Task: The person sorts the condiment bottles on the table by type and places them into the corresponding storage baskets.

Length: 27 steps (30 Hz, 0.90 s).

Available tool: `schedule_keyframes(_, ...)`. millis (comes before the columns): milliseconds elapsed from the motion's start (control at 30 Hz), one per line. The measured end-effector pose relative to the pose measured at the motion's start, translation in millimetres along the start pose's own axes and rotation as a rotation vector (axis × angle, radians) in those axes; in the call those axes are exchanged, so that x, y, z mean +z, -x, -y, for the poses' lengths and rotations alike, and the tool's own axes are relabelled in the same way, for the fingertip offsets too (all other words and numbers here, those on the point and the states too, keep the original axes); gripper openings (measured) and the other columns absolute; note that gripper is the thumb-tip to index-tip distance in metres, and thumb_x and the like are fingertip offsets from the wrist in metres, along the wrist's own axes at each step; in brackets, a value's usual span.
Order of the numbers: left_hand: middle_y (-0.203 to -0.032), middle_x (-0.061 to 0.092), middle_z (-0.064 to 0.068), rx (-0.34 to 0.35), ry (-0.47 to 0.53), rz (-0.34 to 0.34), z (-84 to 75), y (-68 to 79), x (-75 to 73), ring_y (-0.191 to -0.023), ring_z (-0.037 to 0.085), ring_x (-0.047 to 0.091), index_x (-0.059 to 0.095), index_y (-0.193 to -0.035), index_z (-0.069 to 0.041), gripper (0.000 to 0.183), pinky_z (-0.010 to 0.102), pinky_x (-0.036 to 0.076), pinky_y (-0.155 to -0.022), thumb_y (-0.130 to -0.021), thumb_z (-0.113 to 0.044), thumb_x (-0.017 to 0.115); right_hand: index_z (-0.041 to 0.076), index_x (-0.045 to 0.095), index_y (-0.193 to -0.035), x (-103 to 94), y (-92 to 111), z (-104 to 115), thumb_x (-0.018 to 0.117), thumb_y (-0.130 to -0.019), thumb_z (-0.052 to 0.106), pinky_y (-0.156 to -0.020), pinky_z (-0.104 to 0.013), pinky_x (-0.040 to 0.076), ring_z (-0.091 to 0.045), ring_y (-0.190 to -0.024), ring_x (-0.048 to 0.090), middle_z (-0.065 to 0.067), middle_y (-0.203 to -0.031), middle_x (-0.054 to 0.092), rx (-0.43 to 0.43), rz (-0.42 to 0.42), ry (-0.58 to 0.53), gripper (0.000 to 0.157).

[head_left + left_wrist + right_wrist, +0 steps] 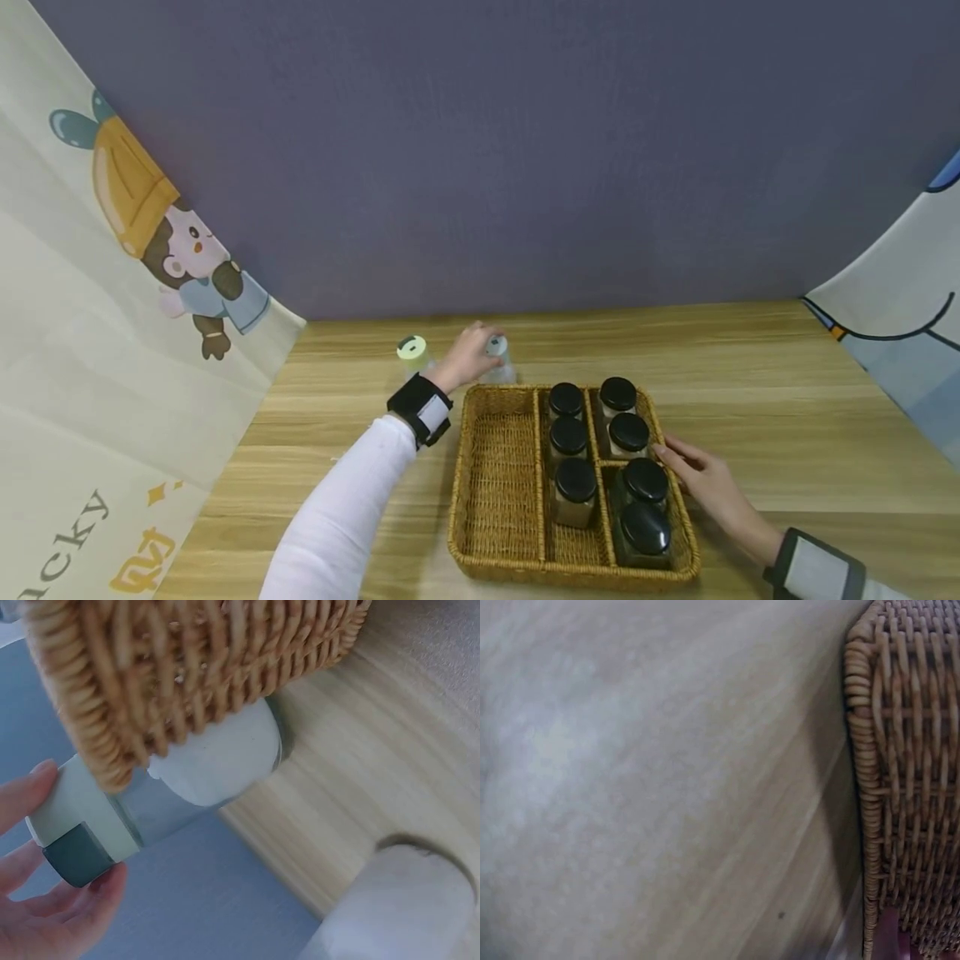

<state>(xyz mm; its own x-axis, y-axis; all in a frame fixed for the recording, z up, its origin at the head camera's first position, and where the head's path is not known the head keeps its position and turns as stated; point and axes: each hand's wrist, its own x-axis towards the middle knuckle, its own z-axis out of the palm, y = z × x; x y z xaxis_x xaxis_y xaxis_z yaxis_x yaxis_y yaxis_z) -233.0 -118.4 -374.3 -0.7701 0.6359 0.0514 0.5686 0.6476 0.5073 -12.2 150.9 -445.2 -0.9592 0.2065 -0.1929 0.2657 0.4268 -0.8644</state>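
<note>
My left hand (467, 358) holds a clear seasoning jar (501, 372) by its lid, just beyond the back left part of the wicker basket (495, 572). Close up in the left wrist view, fingertips and thumb grip the jar's pale green lid (82, 802) with its dark green tab; white contents show through the wall. The jar stands upright on the table, partly hidden by the basket. A second jar (412, 350) with a pale yellow-green top is left of that hand. My right hand (712, 487) touches the basket's right side, its fingers fairly straight at the rim.
Several black-lidded jars (576, 482) fill the basket's middle and right compartments. Its wide left compartment (501, 483) shows bare weave. A wood-grain table (757, 375) lies beneath, with a dark blue-grey wall (525, 167) behind and printed cloth (135, 400) at the left.
</note>
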Motion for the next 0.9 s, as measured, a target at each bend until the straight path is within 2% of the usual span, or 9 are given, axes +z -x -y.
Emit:
schedule_keyframes(333, -0.107, 0.052, 0.017, -0.012, -0.028, 0.012, -6.5, -0.4, -16.9, -0.094, 0.026, 0.050, 0.050, -0.120, 0.002, 0.048, 0.030, 0.048, -0.076, -0.076, -0.008, 0.067, -0.006, 0.035, -0.131, -0.4, 0, 0, 0.044, -0.092, 0.036, -0.087, -0.046, 0.044, -0.044, -0.115, 0.039, -0.028, -0.132, 0.034, -0.004, -0.001, 0.017, 0.058)
schedule_keyframes(533, -0.107, 0.052, 0.018, -0.010, -0.032, 0.002, -12.2, 1.2, -27.4, -0.095, 0.027, 0.050, 0.051, -0.119, 0.002, 0.047, 0.031, 0.049, -0.075, -0.076, -0.008, 0.067, -0.007, 0.035, -0.130, -0.8, -1, 1, 0.044, -0.092, 0.035, -0.087, -0.048, 0.043, -0.044, -0.115, 0.038, -0.028, -0.131, 0.034, -0.013, -0.003, 0.024, 0.058)
schedule_keyframes(900, -0.108, 0.052, 0.017, 0.075, -0.049, 0.023, -24.9, 17.0, -48.5, -0.097, 0.026, 0.050, 0.050, -0.121, 0.002, 0.047, 0.032, 0.049, -0.077, -0.078, -0.010, 0.066, -0.007, 0.035, -0.130, 8.9, 20, 2, 0.044, -0.092, 0.035, -0.089, -0.049, 0.042, -0.044, -0.116, 0.037, -0.028, -0.131, 0.034, 0.006, -0.027, 0.015, 0.058)
